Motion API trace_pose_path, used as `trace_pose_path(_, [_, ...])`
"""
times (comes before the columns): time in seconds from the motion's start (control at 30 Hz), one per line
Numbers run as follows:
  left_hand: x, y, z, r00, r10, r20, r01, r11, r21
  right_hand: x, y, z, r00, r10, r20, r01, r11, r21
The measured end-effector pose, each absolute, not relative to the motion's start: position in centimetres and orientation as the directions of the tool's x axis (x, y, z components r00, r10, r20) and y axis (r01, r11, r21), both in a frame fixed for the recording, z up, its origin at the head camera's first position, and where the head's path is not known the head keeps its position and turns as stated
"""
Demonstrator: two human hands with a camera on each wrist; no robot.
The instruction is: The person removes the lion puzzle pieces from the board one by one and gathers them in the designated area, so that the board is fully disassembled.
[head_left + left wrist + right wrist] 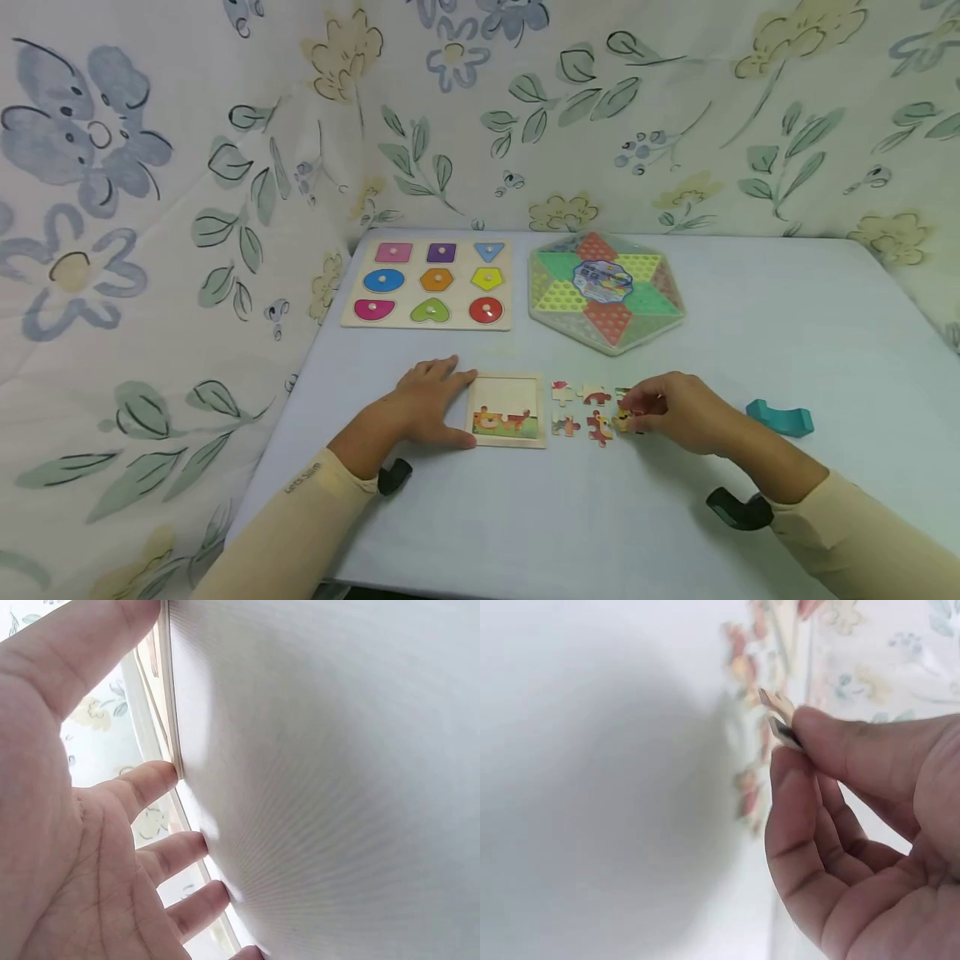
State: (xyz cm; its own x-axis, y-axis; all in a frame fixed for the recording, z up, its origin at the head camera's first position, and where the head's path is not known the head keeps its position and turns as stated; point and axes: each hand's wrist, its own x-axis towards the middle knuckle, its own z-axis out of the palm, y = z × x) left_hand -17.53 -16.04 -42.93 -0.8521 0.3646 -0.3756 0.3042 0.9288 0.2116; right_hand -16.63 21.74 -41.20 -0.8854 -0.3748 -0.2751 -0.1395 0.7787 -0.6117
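Right wrist view: the piece (784, 733) is pinched by my right hand (681, 412), near the other pieces (599, 427), right of the tray (507, 392). My left hand (427, 408), fingers spread, touches the tray; I should press lightly and pinch gently.

At the back of the desk (487, 517), shape board (412, 287) left of game board (607, 282); before them, puzzle tray (506, 392) with joined pieces (498, 424) in its near part, loose pieces (598, 427) just right, block (780, 419) farther right.
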Motion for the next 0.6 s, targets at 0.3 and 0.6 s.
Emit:
trace_pose_path(0.3, [-17.5,-16.5,-43.4,-0.859,0.368,-0.356,0.301,0.925,0.23,-15.4,22.2,-43.5,-0.908,-0.386,-0.163,-0.248,0.809,-0.532])
trace_pose_path(0.6, [-17.6,-16.2,-43.5,-0.859,0.369,-0.355,0.297,0.924,0.24,-15.1,21.8,-42.8,-0.916,-0.379,-0.134,-0.273,0.831,-0.485])
